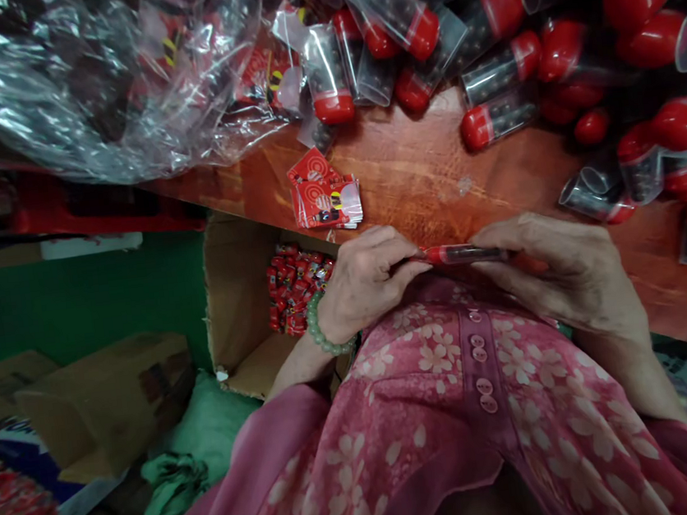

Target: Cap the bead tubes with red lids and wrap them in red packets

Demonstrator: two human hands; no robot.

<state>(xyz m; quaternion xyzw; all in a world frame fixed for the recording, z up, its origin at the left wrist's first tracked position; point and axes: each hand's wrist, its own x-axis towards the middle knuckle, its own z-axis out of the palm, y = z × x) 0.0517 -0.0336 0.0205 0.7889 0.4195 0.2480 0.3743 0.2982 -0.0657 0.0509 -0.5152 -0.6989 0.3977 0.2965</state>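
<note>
At the table's front edge, close to my body, a clear plastic tube [464, 254] with a red end and dark contents lies level between my hands. My left hand [376, 274], with a green bead bracelet [320, 330] at the wrist, pinches at its red end. The other end is gripped by the thumb and fingers of my right hand [560, 257], which hide part of it. Just beyond my left hand sits a small stack of red printed cards [328, 201].
Many red-capped clear tubes [328, 73] of dark beads are heaped along the back and right of the wooden table [407, 159]. A clear plastic bag [134, 108] covers the back left. Below, a cardboard box [230, 303] holds red pieces [297, 283].
</note>
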